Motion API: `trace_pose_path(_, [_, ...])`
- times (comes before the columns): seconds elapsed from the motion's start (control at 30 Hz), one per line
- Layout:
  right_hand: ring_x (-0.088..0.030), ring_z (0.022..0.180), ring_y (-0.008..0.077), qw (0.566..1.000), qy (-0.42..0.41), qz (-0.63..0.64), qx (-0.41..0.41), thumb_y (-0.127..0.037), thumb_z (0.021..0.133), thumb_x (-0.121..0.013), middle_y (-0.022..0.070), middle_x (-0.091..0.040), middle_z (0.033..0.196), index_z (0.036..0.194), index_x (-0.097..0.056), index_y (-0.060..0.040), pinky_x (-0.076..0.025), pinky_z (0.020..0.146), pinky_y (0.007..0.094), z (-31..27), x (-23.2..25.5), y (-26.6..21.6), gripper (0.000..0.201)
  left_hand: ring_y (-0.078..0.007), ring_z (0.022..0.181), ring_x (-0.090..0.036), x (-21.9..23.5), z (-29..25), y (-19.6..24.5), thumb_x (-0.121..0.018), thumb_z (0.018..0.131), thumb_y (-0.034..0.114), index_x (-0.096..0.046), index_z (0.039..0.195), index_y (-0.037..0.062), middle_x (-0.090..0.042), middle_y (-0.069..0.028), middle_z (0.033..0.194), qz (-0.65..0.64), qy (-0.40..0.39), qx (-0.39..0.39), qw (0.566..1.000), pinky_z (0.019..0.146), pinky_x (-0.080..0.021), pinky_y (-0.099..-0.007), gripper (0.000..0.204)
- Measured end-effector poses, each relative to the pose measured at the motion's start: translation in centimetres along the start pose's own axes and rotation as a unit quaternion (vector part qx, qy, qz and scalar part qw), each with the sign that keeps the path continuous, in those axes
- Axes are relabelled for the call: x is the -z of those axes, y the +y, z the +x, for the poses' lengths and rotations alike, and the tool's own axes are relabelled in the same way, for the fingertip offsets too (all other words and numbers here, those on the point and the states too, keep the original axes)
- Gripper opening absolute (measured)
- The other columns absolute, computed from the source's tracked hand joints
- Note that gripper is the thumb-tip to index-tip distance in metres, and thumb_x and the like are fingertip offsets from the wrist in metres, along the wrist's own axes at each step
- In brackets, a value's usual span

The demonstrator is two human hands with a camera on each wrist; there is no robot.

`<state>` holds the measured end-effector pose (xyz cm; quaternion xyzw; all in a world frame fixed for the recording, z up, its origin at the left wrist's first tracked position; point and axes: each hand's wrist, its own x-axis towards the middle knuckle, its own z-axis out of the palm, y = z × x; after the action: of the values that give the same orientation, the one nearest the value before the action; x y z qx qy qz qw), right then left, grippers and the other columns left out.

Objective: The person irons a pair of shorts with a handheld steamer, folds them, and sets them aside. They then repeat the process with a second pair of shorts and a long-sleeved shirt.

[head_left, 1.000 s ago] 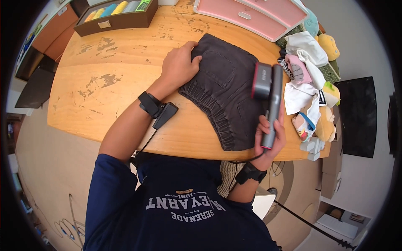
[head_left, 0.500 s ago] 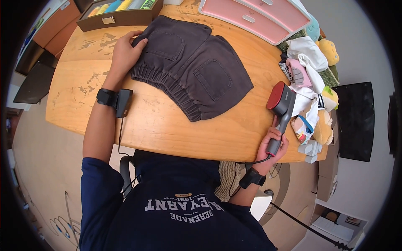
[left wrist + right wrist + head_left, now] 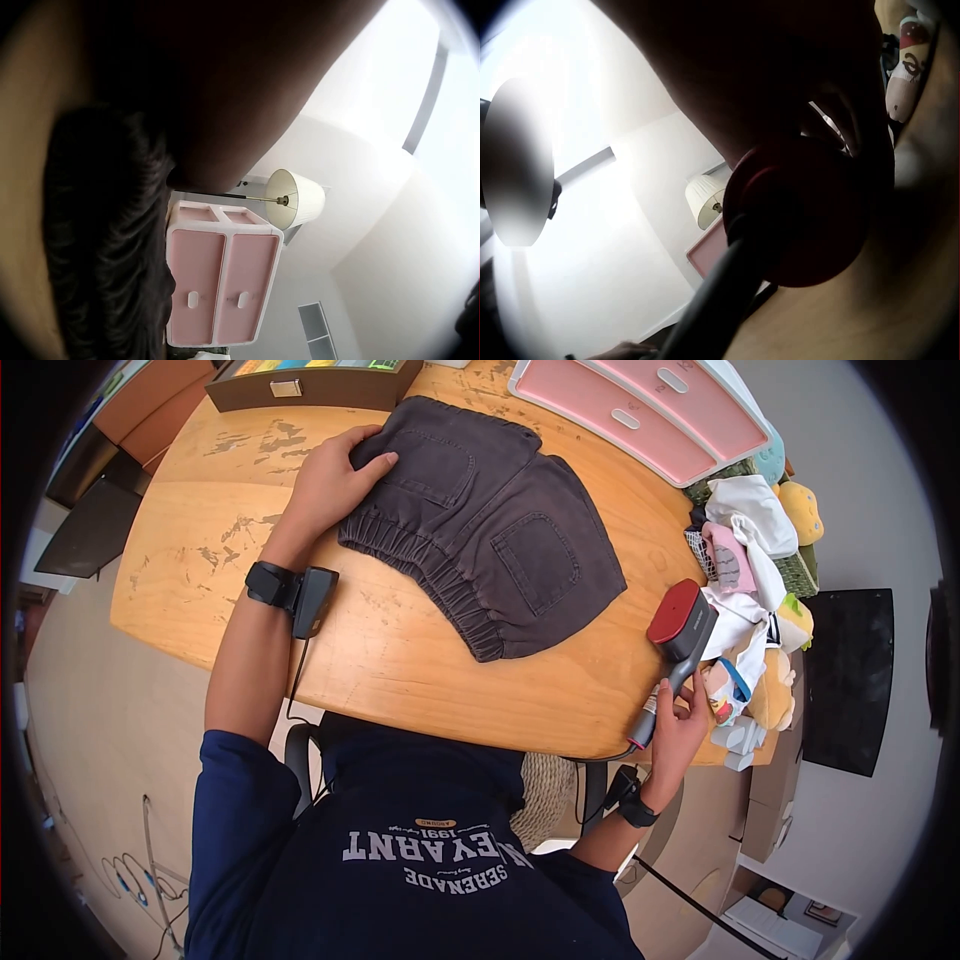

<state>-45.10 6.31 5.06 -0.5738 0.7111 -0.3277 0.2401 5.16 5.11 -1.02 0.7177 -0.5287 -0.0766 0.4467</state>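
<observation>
Broadly, the table bears pink drawers at its far edge, dark shorts spread out with the gathered waistband toward the person, clothes heaped at the right side, and a brown box at the far left. Near the shorts' right leg and just beside the heap is the grey steamer, its red plate facing up, its handle gripped between the thumb and fingers of the right hand. Meanwhile the left hand touches the shorts' left end, thumb over the fabric, though whether it pinches I cannot tell.
</observation>
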Motion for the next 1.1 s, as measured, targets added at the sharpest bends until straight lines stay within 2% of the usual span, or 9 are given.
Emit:
trace_pose_path(0.2, [-0.059, 0.072, 0.0151, 0.972, 0.034, -0.213, 0.096, -0.018, 0.089, -0.077, 0.0107, -0.067, 0.103, 0.139, -0.058, 0.0000, -0.050, 0.067, 0.0327, -0.5, 1.4, -3.0, 0.057, -0.0318, 0.094, -0.072, -1.6, 1.0, 0.0, -0.071, 0.089, 0.037, -0.068, 0.128, 0.0062, -0.075, -0.0182, 0.105, 0.024, -0.012, -0.011, 1.000, 0.086, -0.056, -0.0397, 0.050])
trace_pose_path(0.33, [-0.061, 0.089, 0.0223, 0.956, -0.088, -0.104, 0.261, -0.018, 0.082, -0.080, 0.0115, -0.067, 0.111, 0.135, -0.061, -0.0050, -0.050, 0.080, 0.0358, -4.0, -0.4, -9.1, 0.057, -0.0309, 0.089, -0.071, -3.4, 2.0, 1.3, -0.070, 0.088, 0.040, -0.070, 0.128, 0.0123, -0.075, -0.0156, 0.101, 0.059, -0.046, -0.022, 0.997, 0.082, -0.056, -0.0403, 0.048])
trace_pose_path(0.4, [-0.060, 0.100, 0.0276, 0.893, -0.157, -0.115, 0.405, -0.021, 0.080, -0.081, 0.0126, -0.064, 0.115, 0.135, -0.061, -0.0061, -0.051, 0.083, 0.0378, -5.5, -3.2, -9.9, 0.060, -0.0301, 0.090, -0.071, -4.3, 2.5, 2.3, -0.070, 0.088, 0.040, -0.070, 0.128, 0.0139, -0.075, -0.0153, 0.101, 0.052, -0.070, -0.018, 0.996, 0.081, -0.055, -0.0409, 0.048])
trace_pose_path(0.47, [-0.057, 0.106, 0.0299, 0.859, -0.225, -0.182, 0.422, -0.027, 0.080, -0.081, 0.0125, -0.061, 0.117, 0.136, -0.061, -0.0064, -0.050, 0.084, 0.0389, -6.9, -5.9, -10.7, 0.062, -0.0284, 0.097, -0.071, -4.3, 2.6, 3.8, -0.071, 0.090, 0.035, -0.069, 0.129, 0.0098, -0.074, -0.0169, 0.107, 0.052, -0.095, -0.021, 0.994, 0.086, -0.054, -0.0376, 0.046])
trace_pose_path(0.63, [-0.056, 0.101, 0.0273, 0.862, -0.194, -0.218, 0.415, -0.030, 0.081, -0.080, 0.0113, -0.057, 0.112, 0.136, -0.060, -0.0041, -0.049, 0.079, 0.0382, -7.5, -9.7, -9.7, 0.065, -0.0222, 0.103, -0.071, -4.0, 2.1, 2.7, -0.074, 0.091, 0.025, -0.066, 0.130, 0.0022, -0.074, -0.0176, 0.114, -0.059, -0.111, -0.044, 0.991, 0.090, -0.053, -0.0317, 0.046])
trace_pose_path(0.73, [-0.055, 0.097, 0.0272, 0.873, -0.213, -0.188, 0.396, -0.030, 0.081, -0.080, 0.0111, -0.055, 0.108, 0.135, -0.060, -0.0030, -0.049, 0.078, 0.0381, -7.4, -9.8, -9.4, 0.064, -0.0181, 0.097, -0.069, -4.1, 1.6, 2.9, -0.075, 0.091, 0.020, -0.065, 0.130, 0.0001, -0.073, -0.0143, 0.111, -0.132, -0.106, -0.021, 0.985, 0.087, -0.053, -0.0289, 0.045])
trace_pose_path(0.83, [-0.055, 0.094, 0.0273, 0.870, -0.222, -0.164, 0.409, -0.031, 0.081, -0.080, 0.0112, -0.055, 0.107, 0.135, -0.058, -0.0003, -0.049, 0.078, 0.0382, -7.1, -10.3, -9.4, 0.066, -0.0160, 0.087, -0.065, -3.5, 1.6, 3.6, -0.074, 0.091, 0.020, -0.064, 0.131, 0.0015, -0.070, -0.0101, 0.102, -0.067, -0.078, -0.036, 0.994, 0.082, -0.052, -0.0277, 0.045])
trace_pose_path(0.9, [-0.055, 0.092, 0.0268, 0.870, -0.233, -0.143, 0.411, -0.029, 0.083, -0.079, 0.0120, -0.054, 0.104, 0.135, -0.056, 0.0027, -0.050, 0.078, 0.0363, -7.3, -10.8, -9.9, 0.066, -0.0243, 0.083, -0.064, -3.5, 1.5, 3.9, -0.075, 0.088, 0.025, -0.068, 0.122, 0.0013, -0.068, -0.0141, 0.095, -0.060, -0.046, -0.040, 0.996, 0.077, -0.052, -0.0345, 0.042])
trace_pose_path(1.1, [-0.056, 0.093, 0.0301, 0.862, -0.252, -0.104, 0.427, -0.026, 0.085, -0.078, 0.0136, -0.054, 0.104, 0.137, -0.054, 0.0029, -0.051, 0.083, 0.0372, -10.1, -14.1, -12.1, 0.064, -0.0221, 0.081, -0.061, -2.4, 1.6, 4.8, -0.076, 0.087, 0.025, -0.069, 0.111, -0.0009, -0.067, -0.0129, 0.095, -0.014, 0.133, -0.129, 0.983, 0.072, -0.051, -0.0346, 0.036])
